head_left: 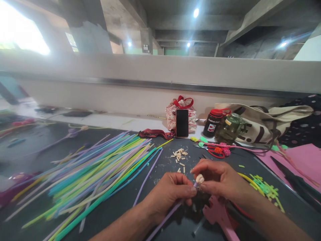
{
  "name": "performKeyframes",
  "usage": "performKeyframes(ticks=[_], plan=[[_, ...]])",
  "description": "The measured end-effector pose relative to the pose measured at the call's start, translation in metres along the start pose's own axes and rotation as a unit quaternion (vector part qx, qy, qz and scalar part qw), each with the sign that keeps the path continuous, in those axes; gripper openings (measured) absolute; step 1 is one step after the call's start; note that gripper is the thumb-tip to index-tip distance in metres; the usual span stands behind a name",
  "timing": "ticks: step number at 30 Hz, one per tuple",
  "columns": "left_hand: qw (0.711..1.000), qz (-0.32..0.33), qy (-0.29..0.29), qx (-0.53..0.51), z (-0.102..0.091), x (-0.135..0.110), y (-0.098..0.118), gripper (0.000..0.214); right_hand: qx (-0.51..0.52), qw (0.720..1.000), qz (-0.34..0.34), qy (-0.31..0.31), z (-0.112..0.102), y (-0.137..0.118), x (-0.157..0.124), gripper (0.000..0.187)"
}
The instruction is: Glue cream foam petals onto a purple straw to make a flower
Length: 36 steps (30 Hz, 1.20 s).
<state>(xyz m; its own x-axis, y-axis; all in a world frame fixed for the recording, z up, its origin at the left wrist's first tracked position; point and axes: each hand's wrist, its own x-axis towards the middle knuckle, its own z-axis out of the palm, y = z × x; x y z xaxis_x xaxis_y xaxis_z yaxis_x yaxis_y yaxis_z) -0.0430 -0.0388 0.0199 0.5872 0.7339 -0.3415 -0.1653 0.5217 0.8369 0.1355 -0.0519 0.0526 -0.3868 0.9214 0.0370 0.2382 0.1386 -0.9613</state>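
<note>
My left hand (170,194) is closed in a pinch around a lilac pipe-cleaner stem (164,219) that runs down toward me. My right hand (218,177) pinches a small cream bead-like piece (200,178) at the stem's top end, fingertips touching those of the left hand. Both hands hover just above the dark table (130,197). Beyond them lies a little heap of short cream pieces (179,155). A pink foam shape (219,214) lies under my right wrist.
A big spread of coloured stems (95,170) covers the left of the table. Green cut bits (265,189) lie right. Red-handled scissors (215,152), a phone (182,123) against a pouch, two jars (224,125), a canvas bag (271,124) and pink foam sheet (301,160) sit behind.
</note>
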Motion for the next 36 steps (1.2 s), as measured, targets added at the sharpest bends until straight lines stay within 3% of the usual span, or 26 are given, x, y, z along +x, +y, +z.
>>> performKeyframes(ticks=[4, 16, 22, 27, 31, 36], plan=[[1.0, 0.004, 0.001, -0.01, 0.001, -0.001, 0.001, 0.022, -0.043, 0.999, 0.007, 0.006, 0.003, -0.001, 0.0, 0.012], [1.0, -0.023, 0.0, -0.006, -0.001, 0.0, -0.003, 0.023, -0.073, 0.997, 0.022, 0.028, 0.007, -0.004, 0.001, 0.013], [0.999, -0.012, -0.032, -0.04, -0.004, 0.001, -0.002, 0.021, -0.056, 0.996, 0.061, 0.01, -0.003, -0.011, -0.004, 0.046], [0.998, -0.005, -0.045, -0.051, -0.005, 0.001, -0.003, 0.018, -0.044, 0.996, 0.074, 0.024, -0.005, -0.014, -0.005, 0.041], [0.998, -0.007, -0.033, -0.059, -0.006, 0.002, -0.004, 0.018, -0.034, 0.999, 0.025, 0.022, -0.011, -0.015, -0.006, 0.038], [0.997, 0.0, -0.029, -0.067, -0.008, 0.002, -0.001, 0.02, 0.007, 0.994, 0.025, 0.11, -0.023, -0.014, -0.004, 0.013]])
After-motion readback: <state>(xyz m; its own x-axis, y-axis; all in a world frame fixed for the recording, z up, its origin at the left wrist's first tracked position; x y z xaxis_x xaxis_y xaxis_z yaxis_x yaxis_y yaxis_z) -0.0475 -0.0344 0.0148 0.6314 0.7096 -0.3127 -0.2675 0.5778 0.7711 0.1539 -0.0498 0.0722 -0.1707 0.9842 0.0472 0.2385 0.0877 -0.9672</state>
